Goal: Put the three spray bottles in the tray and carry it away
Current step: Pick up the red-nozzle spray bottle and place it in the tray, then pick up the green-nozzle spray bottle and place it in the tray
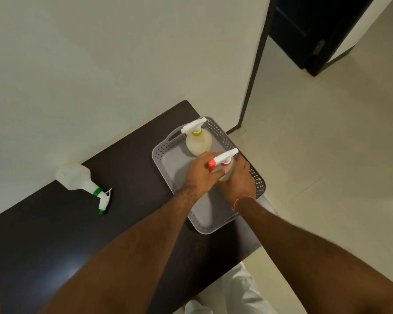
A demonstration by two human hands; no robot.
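A grey perforated tray (168, 164) lies on the right part of a dark table (127, 223). A yellow-collared spray bottle (198, 140) stands upright at the tray's far end. In the tray's middle stands the red-nozzled spray bottle (222, 162). My left hand (201, 172) and my right hand (239, 177) both wrap its body, which they mostly hide. A third bottle with a green collar (77, 179) lies on its side on the table's left, by the wall.
The table stands against a white wall (100, 64). To the right is pale tiled floor (327, 155) and a dark open doorway (304, 30). The tray's near right corner hangs slightly past the table edge. My white trousers (236, 295) show below.
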